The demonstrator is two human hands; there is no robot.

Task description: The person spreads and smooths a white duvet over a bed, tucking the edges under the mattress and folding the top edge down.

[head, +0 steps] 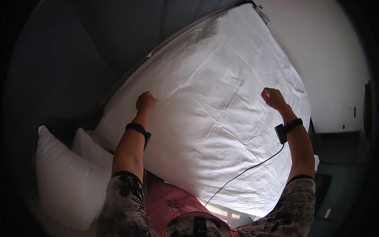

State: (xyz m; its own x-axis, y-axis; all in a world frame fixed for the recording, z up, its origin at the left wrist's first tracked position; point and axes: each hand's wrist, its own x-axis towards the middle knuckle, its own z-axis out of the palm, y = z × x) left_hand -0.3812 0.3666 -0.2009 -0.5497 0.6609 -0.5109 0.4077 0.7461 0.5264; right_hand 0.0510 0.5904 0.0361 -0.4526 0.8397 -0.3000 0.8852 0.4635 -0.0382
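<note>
A large white sheet or cover (207, 103), wrinkled and creased, lies spread over a bed in front of me. My left hand (146, 101) is closed in a fist over the left part of the sheet. On the right, my right hand (273, 97) is curled too, with its fingers bent in. No fabric shows clearly pinched in either fist, and I cannot tell whether they touch the sheet. Each wrist bears a black strap with a small dark device, and a thin black cable (248, 169) runs from the right one down across the sheet.
White pillows (71, 180) lie at the lower left beside the bed. A dark padded surface (124, 32) borders the bed's upper left edge. Plastic bottles (261, 9) stand by the far corner. A pale wall (319, 65) rises on the right.
</note>
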